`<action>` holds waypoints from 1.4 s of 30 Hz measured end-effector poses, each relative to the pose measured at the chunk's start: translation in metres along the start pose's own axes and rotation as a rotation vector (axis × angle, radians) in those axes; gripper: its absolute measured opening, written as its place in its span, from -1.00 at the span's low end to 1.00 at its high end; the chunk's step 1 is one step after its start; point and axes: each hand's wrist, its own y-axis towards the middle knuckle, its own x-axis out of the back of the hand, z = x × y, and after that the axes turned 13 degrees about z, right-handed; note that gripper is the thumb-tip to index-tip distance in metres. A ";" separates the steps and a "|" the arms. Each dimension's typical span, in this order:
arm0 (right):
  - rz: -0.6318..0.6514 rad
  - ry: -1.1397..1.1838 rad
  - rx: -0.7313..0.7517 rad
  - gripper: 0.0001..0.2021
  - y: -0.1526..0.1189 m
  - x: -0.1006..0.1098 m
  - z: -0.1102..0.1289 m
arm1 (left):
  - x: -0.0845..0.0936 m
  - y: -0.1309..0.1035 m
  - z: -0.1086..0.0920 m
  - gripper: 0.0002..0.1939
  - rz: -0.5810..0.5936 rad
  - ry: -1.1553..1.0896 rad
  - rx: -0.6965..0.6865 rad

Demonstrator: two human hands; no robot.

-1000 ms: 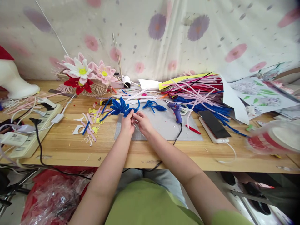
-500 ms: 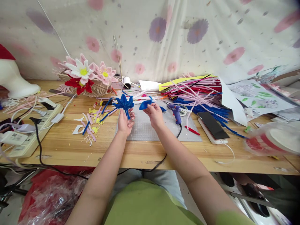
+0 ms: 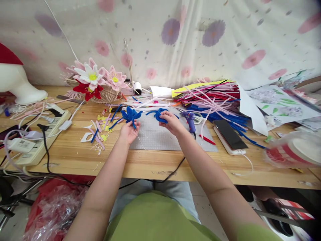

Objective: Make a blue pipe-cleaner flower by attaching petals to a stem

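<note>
My left hand (image 3: 129, 132) is closed around the stem of a blue pipe-cleaner flower (image 3: 130, 115), its petals spread above my fingers and a thin wire end hanging below. In my right hand (image 3: 172, 122) I pinch a blue pipe-cleaner petal (image 3: 159, 114) with a loose end pointing left toward the flower. The two pieces are apart, both over the grey cutting mat (image 3: 150, 142). To the right of my right hand lies a purple glue gun (image 3: 190, 121).
Pipe cleaners in several colours (image 3: 208, 95) lie at the back right, near a phone (image 3: 230, 134). Scraps (image 3: 99, 130) litter the left side. Finished flowers (image 3: 92, 77) and a power strip (image 3: 42, 144) stand farther left. A wrapped tub (image 3: 293, 149) is at the right edge.
My left hand has tilted the flower, so its petals face more toward me. My right hand has turned the petal and moved it slightly right, away from the flower.
</note>
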 end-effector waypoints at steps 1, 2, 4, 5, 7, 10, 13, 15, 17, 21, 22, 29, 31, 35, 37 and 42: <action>0.019 -0.003 -0.005 -0.76 0.000 -0.001 0.000 | 0.002 -0.001 -0.002 -0.74 0.038 -0.019 0.020; 0.035 -0.006 -0.007 -0.77 0.001 -0.002 0.000 | 0.003 -0.001 -0.003 -0.75 0.084 -0.036 0.039; 0.065 -0.008 -0.001 -0.77 0.002 -0.003 0.000 | 0.007 -0.002 -0.006 -0.77 0.168 -0.057 0.057; 0.080 -0.007 0.007 -0.77 0.002 -0.004 0.000 | 0.008 -0.003 -0.007 -0.78 0.193 -0.059 0.062; 0.116 -0.006 0.027 -0.75 0.002 -0.005 0.001 | 0.010 -0.003 -0.008 -0.76 0.208 -0.054 0.074; 0.167 -0.009 0.059 -0.76 0.000 -0.006 0.004 | 0.010 -0.002 -0.007 -0.71 0.191 -0.030 0.095; 0.218 0.013 0.053 -0.80 -0.002 -0.005 0.007 | 0.010 -0.001 -0.005 -0.69 0.176 -0.007 0.079; 0.259 0.043 0.024 -0.81 -0.003 -0.002 0.009 | 0.010 -0.001 -0.004 -0.73 0.164 -0.002 0.060; 0.312 0.072 0.003 -0.79 -0.004 0.002 0.009 | 0.008 -0.001 -0.003 -0.78 0.158 -0.002 0.044; 0.450 0.080 0.036 -0.61 -0.008 0.006 0.009 | 0.004 0.000 0.001 -0.79 0.116 0.049 0.014; 0.470 0.070 0.053 -0.58 -0.008 0.006 0.009 | 0.003 0.000 0.003 -0.78 0.103 0.074 0.006; 0.358 -0.019 0.158 -0.65 -0.004 -0.005 0.002 | -0.001 0.000 0.011 -0.75 0.088 0.180 -0.038; 0.319 -0.076 0.203 -0.68 -0.001 -0.008 0.000 | -0.004 -0.001 0.013 -0.68 0.078 0.198 -0.042; 0.235 -0.204 0.276 -0.66 0.005 -0.017 -0.005 | -0.010 -0.003 0.019 -0.61 0.039 0.272 -0.079; 0.221 -0.248 0.293 -0.68 0.009 -0.021 -0.009 | -0.013 -0.004 0.023 -0.61 0.018 0.320 -0.112; 0.297 -0.309 0.310 -0.73 0.020 -0.025 -0.022 | -0.014 -0.003 0.032 -0.64 0.003 0.401 -0.160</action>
